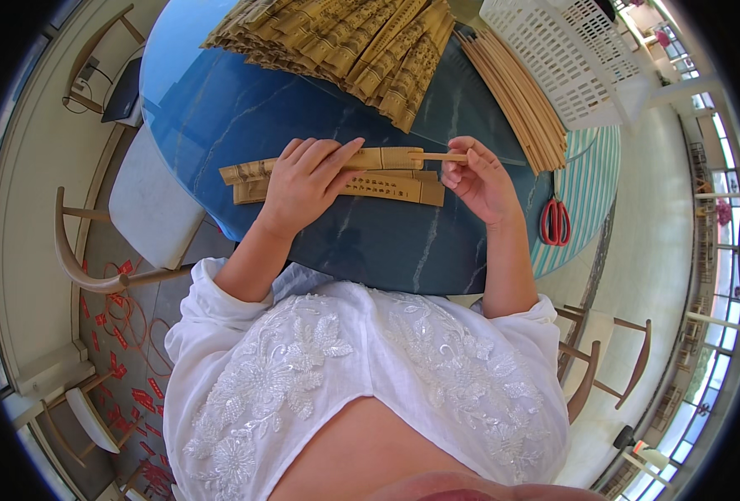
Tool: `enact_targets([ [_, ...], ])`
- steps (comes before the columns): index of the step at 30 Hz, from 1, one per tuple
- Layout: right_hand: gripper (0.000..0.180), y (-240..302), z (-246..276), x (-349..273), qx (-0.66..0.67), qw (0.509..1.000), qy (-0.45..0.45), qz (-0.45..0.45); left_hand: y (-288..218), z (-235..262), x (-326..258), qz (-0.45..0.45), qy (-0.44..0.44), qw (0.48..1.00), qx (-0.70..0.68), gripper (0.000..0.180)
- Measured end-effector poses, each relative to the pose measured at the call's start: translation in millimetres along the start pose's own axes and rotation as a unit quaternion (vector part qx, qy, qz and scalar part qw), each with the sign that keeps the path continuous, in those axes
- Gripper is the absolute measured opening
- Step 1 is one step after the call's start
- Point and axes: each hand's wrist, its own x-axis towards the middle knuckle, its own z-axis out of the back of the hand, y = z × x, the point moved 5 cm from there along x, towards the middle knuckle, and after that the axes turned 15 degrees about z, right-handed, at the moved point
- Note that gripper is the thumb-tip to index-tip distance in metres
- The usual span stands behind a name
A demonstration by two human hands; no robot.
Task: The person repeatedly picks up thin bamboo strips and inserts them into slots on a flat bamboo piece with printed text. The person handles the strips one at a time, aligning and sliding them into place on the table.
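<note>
My left hand grips a pleated tan paper fan leaf, folded into a narrow strip, over the dark blue tabletop. Beneath it on the table lies another folded paper strip with dark characters down its length. In my right hand, a thin wooden stick is pinched between thumb and fingers. The stick's left end meets the right end of the upper strip; whether it has entered a fold I cannot tell.
A heap of folded fan leaves covers the table's far side. Many wooden sticks lie beside a white plastic basket at the far right. Red-handled scissors rest near the right edge. A wooden-framed chair stands left.
</note>
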Motion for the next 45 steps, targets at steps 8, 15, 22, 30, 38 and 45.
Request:
enact_targets([
  [8,0.032,-16,-7,-3,-0.116,0.991,0.026,-0.064,-5,-4,-2,-0.036,0.022,0.999,-0.004,0.042],
  [15,0.035,-26,-10,-6,-0.192,0.975,-0.037,-0.104,-9,-7,-2,-0.022,0.052,0.998,-0.003,0.043],
  [22,0.032,-23,-4,-4,-0.266,0.961,-0.035,-0.074,-5,-11,-1,0.002,0.061,0.998,-0.002,0.044],
  [30,0.026,-22,-6,-3,-0.251,0.966,-0.022,-0.052,-6,-10,1,-0.014,0.055,0.998,-0.008,0.039],
  [38,0.024,-22,-4,-2,-0.257,0.966,-0.013,-0.028,-6,-11,-1,-0.017,0.045,0.999,0.003,0.040],
  [45,0.020,-3,6,4,-0.202,0.972,-0.092,0.075,-14,-3,1,0.018,-0.007,0.998,0.068,0.049],
])
